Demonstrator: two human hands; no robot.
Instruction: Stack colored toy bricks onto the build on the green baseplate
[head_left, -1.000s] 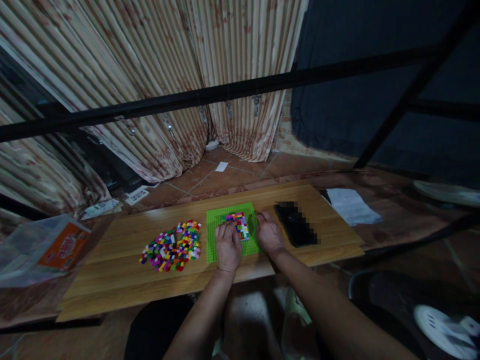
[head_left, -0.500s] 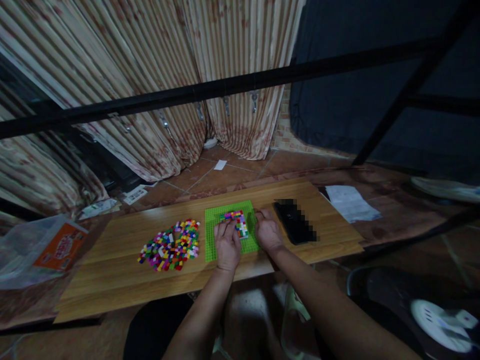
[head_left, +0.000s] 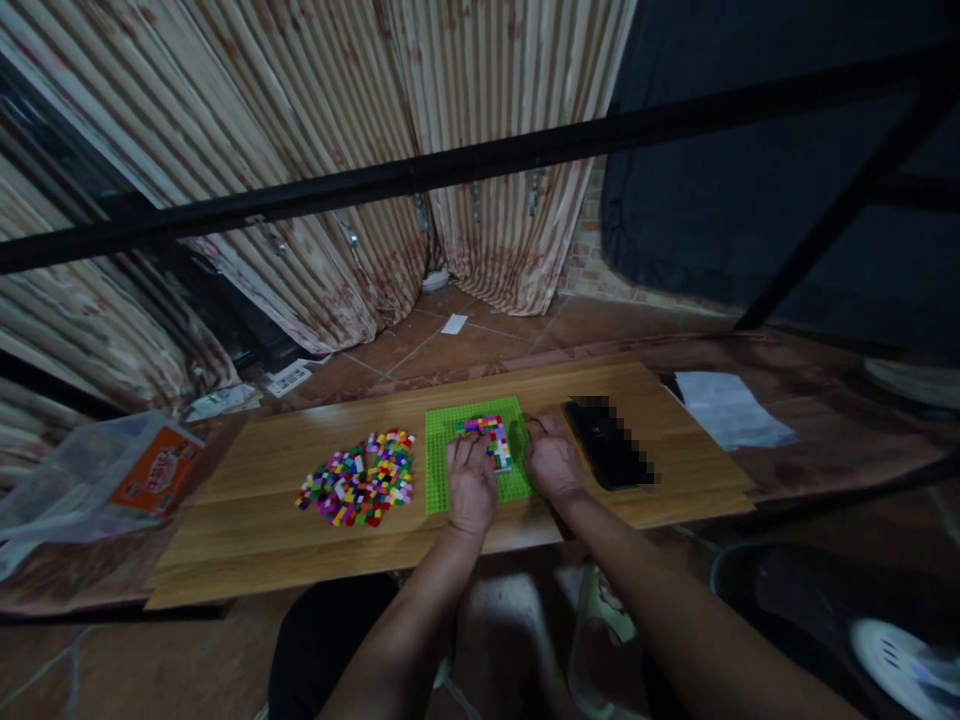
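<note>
A green baseplate (head_left: 440,470) lies on the wooden board, carrying a low block of colourful building bricks (head_left: 499,440). My left hand (head_left: 471,478) is over the left part of this block, its fingers bent down and close together at the bricks. Whatever is under those fingertips is hidden. At the plate's right edge rests my right hand (head_left: 553,458), with its fingers curled against the plate. To the left of the plate, loose bricks (head_left: 360,480) in many colours are spread in a ragged pile.
A black phone (head_left: 607,445), partly pixelated, lies right of my right hand on the wooden board (head_left: 247,540). Beyond the board's left end is a clear plastic bag (head_left: 82,480) with an orange label. White paper (head_left: 727,408) lies past the right end. A dark metal bar (head_left: 375,170) crosses ahead, before curtains.
The view has shifted slightly, so everything sits a little further right. Both hands keep nearly the same places on the plate, left at the bricks and right at the edge.
</note>
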